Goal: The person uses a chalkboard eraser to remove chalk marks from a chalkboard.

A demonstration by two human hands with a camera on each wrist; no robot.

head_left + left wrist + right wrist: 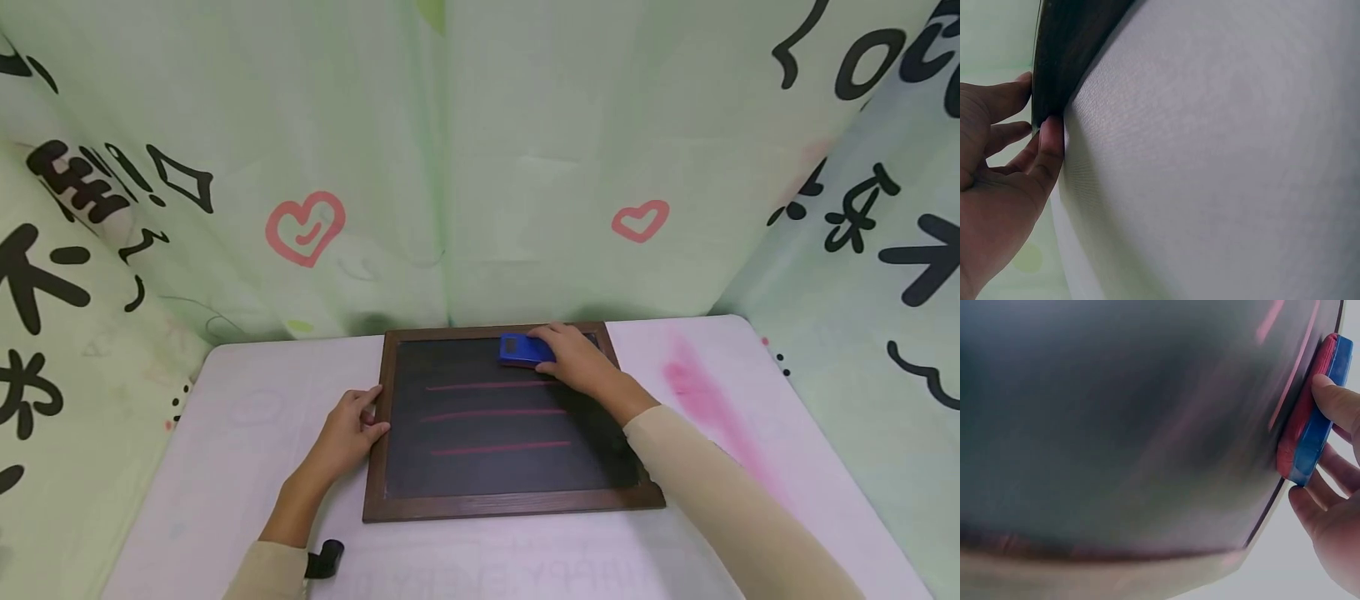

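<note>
A framed chalkboard [510, 475] lies on the table, its dark surface crossed by three pink chalk lines [498, 413]. My right hand [581, 360] grips a blue chalkboard eraser [517, 348] near the board's top edge, above the highest line. In the right wrist view, the eraser's red pad [1297, 425] faces the board, with the thumb along its side. At the left side of the brown frame, my left hand [348, 435] holds the edge with thumb and forefinger, the other fingers curled in. The left wrist view shows the thumb low against the frame [1060, 56].
The white table [247, 467] bears a pink smear [697, 383] right of the board. Behind it hangs a pale green curtain [525, 167] with hearts and black lettering, closing in the back and both sides. A black strap [324, 559] shows at the left wrist.
</note>
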